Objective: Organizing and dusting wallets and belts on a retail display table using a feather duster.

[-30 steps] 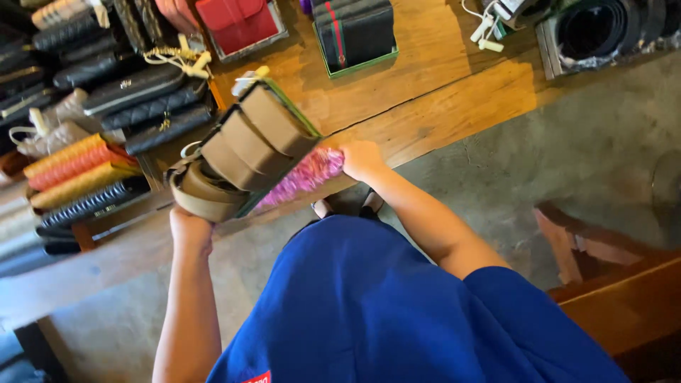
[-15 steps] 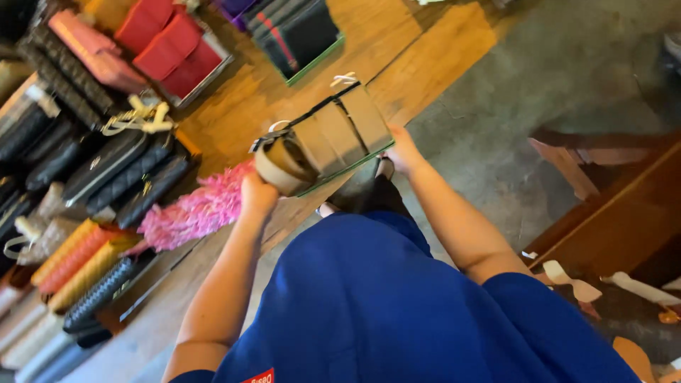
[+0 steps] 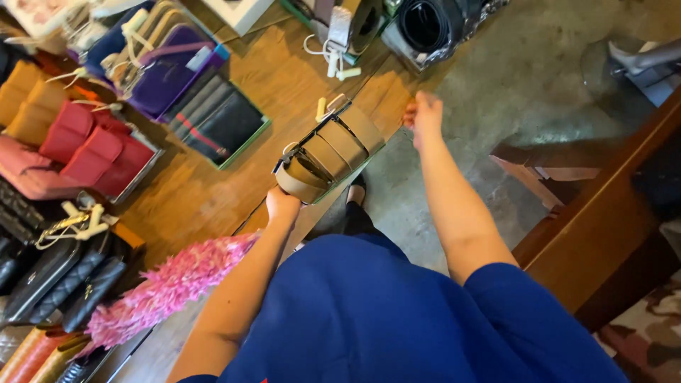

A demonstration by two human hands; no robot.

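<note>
Wooden table (image 3: 213, 184), left hand (image 3: 282, 206) fingers gripping belt tray (image 3: 330, 150), right hand (image 3: 424, 113) loosely curled, apart

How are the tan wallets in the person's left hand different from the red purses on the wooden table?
The tan wallets sit in a row in a tray lifted off the table by the left hand; the red purses rest in their tray on the wooden table. The tan wallets are dull brown, the red purses bright red. Both are grouped in trays.
</note>
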